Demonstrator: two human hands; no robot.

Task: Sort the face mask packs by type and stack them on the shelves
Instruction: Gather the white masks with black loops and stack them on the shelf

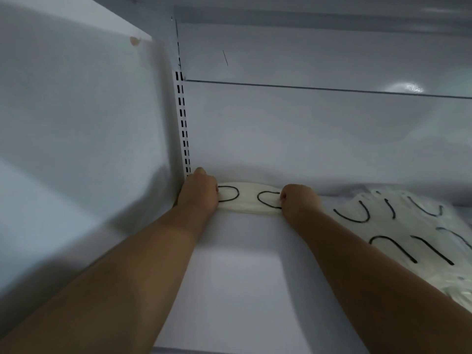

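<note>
A small stack of white face masks with black ear loops (249, 198) lies at the back left of the white shelf (237, 277), close to the back wall. My left hand (200, 192) grips its left end, by the slotted upright in the corner. My right hand (298, 199) grips its right end. To the right lie more white mask packs with black ear loops (403, 226), spread in clear wrapping; my right forearm crosses their near edge.
A white side panel (76, 123) closes the shelf on the left. A slotted metal upright (183, 123) runs up the back corner. The back wall (306, 136) is white, and another shelf hangs overhead.
</note>
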